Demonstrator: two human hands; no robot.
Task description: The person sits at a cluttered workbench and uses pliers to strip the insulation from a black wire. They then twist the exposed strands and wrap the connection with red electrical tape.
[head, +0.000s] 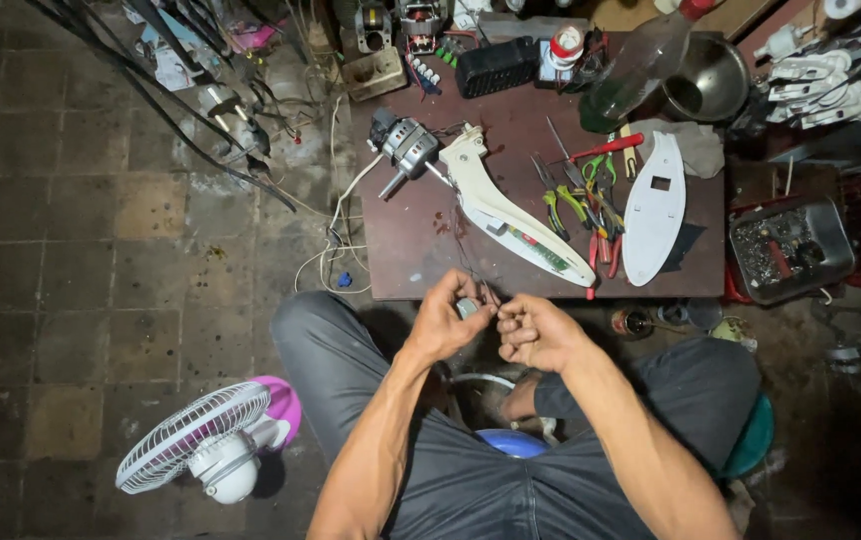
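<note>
Thin wires (483,290) at frame centre, pinched between left hand (448,322) and right hand (534,332), just off the tabletop (411,245) edge. Both grips closed on the wires, fingertips tight. Looks light, limp, easily kinked; best held near the bare ends. They run up toward the white housing (501,210) and motor (406,148). Pliers (576,200) right, fan (201,440) lower left.
</note>
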